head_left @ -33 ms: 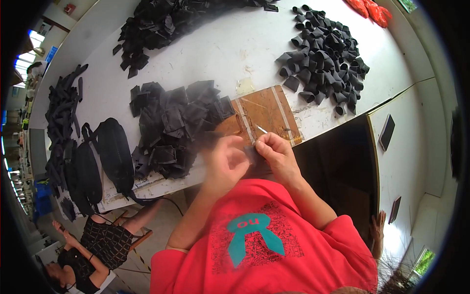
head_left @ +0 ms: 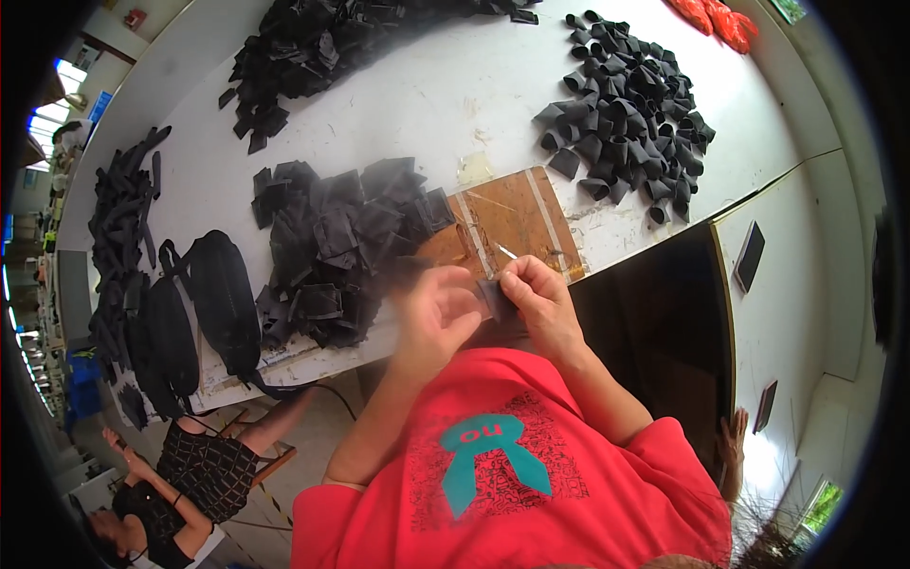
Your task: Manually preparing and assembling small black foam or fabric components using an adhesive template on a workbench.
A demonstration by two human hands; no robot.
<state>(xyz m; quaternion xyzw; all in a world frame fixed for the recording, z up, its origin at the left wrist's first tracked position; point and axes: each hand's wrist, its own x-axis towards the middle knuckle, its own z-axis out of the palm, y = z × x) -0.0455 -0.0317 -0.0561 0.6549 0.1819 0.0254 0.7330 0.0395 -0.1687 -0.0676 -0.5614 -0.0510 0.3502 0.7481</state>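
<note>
My right hand (head_left: 538, 299) pinches a small dark fabric piece (head_left: 495, 300) between thumb and fingertips, just in front of a brown wooden board (head_left: 518, 211). A slim pale pointed thing (head_left: 506, 251) sticks out by its index finger; whether the hand holds it, I cannot tell. My left hand (head_left: 438, 311), slightly blurred, is beside the piece with thumb and fingers apart. Behind it, on the left, lies a heap of flat black fabric pieces (head_left: 332, 223). At the far right is a pile of black pieces curled into loops (head_left: 626, 109).
More black pieces (head_left: 303, 47) spread along the far side of the white table (head_left: 417, 104). Rolled black strips (head_left: 118, 228) and a black bag (head_left: 220, 294) lie at left. Phones (head_left: 750, 257) rest on the right surface. Another person (head_left: 156, 474) sits at lower left; someone's hand (head_left: 733, 438) shows at right.
My hands shift only slightly, the right one a little to the right. The dark fabric piece shows a bit more between them.
</note>
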